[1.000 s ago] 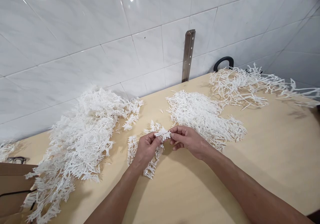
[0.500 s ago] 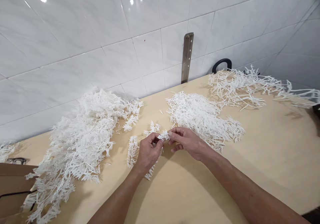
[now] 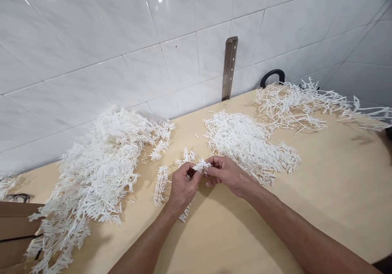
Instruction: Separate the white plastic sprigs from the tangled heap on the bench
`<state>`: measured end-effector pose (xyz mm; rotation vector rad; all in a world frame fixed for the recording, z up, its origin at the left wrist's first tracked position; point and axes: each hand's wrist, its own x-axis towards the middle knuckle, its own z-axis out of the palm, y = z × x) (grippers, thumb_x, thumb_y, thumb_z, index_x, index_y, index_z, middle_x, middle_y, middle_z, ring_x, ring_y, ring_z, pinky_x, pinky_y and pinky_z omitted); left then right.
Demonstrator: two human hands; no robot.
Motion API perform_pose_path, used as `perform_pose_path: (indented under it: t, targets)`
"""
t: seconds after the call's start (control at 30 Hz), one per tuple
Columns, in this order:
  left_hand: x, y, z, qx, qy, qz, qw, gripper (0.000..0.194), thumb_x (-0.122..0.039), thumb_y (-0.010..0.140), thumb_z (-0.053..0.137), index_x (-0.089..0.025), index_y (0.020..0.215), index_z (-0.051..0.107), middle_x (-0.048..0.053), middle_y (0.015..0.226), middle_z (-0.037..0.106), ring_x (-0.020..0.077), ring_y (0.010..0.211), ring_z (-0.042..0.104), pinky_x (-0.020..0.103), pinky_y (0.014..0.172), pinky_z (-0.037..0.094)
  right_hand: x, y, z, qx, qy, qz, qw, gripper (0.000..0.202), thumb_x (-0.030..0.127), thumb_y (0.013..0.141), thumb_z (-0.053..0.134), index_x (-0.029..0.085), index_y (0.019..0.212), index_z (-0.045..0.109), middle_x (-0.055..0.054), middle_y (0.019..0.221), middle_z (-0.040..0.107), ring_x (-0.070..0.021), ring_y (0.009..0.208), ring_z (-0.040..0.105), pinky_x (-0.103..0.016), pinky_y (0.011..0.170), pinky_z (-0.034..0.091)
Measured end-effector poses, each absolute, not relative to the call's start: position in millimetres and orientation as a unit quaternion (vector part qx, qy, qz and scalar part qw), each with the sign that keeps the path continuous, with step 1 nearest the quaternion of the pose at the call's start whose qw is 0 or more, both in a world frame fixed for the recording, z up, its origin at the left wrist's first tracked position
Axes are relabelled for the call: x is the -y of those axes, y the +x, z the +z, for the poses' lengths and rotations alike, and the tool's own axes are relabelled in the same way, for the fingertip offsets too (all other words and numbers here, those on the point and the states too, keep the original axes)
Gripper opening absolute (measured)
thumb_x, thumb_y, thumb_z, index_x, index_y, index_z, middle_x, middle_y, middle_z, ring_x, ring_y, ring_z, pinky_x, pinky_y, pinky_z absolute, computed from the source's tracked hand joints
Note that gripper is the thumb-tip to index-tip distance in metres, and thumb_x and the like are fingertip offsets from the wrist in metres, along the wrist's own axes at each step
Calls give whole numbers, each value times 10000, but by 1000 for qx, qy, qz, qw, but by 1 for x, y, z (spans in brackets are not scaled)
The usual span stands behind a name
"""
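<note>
My left hand [image 3: 184,184] is closed, pinching a small white branched sprig [image 3: 201,165] that looks like plastic, between thumb and forefinger. From the other side, my right hand [image 3: 225,175] grips the right end of that sprig with thumb and forefinger. Beneath and beside the left hand lie several similar white sprigs [image 3: 161,186], partly covered by it. A dense heap of small loose white pieces [image 3: 241,143] spreads beyond the right hand. To the left rises a larger pile of branched white sprigs [image 3: 104,168].
Long bare white branches [image 3: 290,106] lie at the back right of the wooden table [image 3: 333,188], near a black curved handle [image 3: 272,77]. A metal bracket [image 3: 229,67] stands against the tiled wall. Glasses [image 3: 18,197] and a cardboard box [image 3: 16,235] are at far left.
Both hands stay almost in place on the sprig, which has tilted slightly between the fingers. The right fingers have shifted a little. The camera view has moved slightly.
</note>
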<state>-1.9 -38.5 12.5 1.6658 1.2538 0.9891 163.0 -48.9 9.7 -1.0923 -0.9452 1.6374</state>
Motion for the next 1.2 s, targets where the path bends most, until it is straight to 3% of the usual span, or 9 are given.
perform_pose_path:
  t: [0.27, 0.53, 0.73, 0.93, 1.2]
  targets:
    - [38, -3, 15, -490, 651, 394, 425, 202, -354, 848, 609, -171, 764, 606, -18, 659, 567, 124, 626, 498, 230, 600, 392, 45, 162, -7, 461, -500, 564, 469, 178, 304, 771, 694, 196, 908, 660, -26, 815, 693, -173, 695, 671, -330, 664, 586]
    - [35, -1, 16, -520, 654, 373, 404, 202, -350, 814, 632, -171, 723, 608, -37, 595, 503, 114, 576, 431, 229, 554, 337, 46, 160, -5, 485, -522, 514, 478, 206, 294, 760, 709, 199, 936, 666, -46, 860, 703, -207, 794, 676, -362, 719, 602]
    - [31, -8, 12, -506, 623, 396, 446, 243, -391, 829, 626, -155, 781, 660, -4, 663, 600, 134, 634, 509, 247, 612, 397, 49, 170, 1, 494, -425, 606, 456, 323, 434, 819, 720, 194, 1031, 679, -67, 969, 710, -209, 877, 679, -370, 801, 570]
    - [32, -10, 12, -513, 596, 399, 471, 305, -450, 823, 647, -148, 789, 672, 16, 688, 640, 151, 647, 550, 253, 603, 408, 47, 174, 3, 419, -406, 664, 467, 328, 487, 847, 690, 163, 901, 698, -34, 814, 645, -146, 741, 629, -328, 723, 571]
    - [31, -7, 12, -516, 591, 433, 444, 274, -394, 794, 663, -161, 665, 597, -35, 577, 510, 102, 555, 427, 225, 546, 355, 48, 168, -4, 479, -451, 603, 451, 281, 434, 838, 687, 182, 962, 679, -23, 771, 669, -160, 714, 650, -324, 691, 572]
